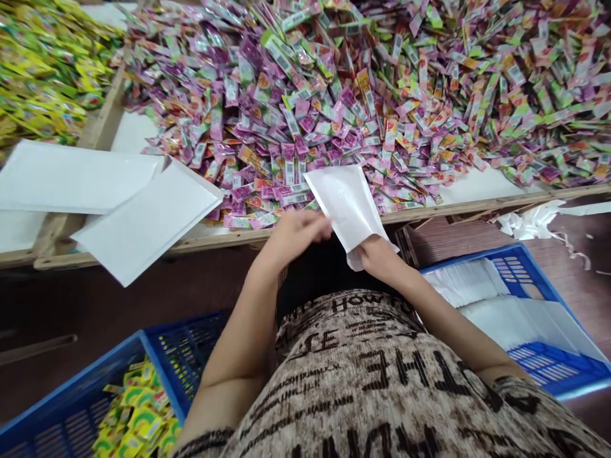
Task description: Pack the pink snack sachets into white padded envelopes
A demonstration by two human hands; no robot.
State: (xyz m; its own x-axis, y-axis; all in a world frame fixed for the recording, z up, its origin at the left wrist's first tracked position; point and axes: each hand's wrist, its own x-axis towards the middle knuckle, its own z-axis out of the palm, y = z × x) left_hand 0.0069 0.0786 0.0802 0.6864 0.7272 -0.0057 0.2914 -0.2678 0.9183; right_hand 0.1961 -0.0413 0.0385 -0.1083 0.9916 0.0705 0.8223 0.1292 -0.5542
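A wood-edged tabletop [229, 241] carries a broad heap of purple, pink and green sachets [305, 121]; a wooden divider [102, 121] seems to keep them apart from the yellow packets [42, 70]. Below sit blue baskets, one [160, 374] with yellow-green packets, the other [547, 280] with white envelopes [520, 318], probably to contain them within reach. Two more white envelopes [81, 178] [147, 219] overlap across the divider and front edge, likely handy there. The open white envelope [344, 203] slants over the front edge, its mouth toward the body. The right hand [379, 254] reaches into that mouth, apparently supporting it; its hidden fingers leave the grip's closure unclear. Beside it, the left hand [298, 235] is loosely curled, partly open, visibly holding nothing, perhaps ready to steady the side.
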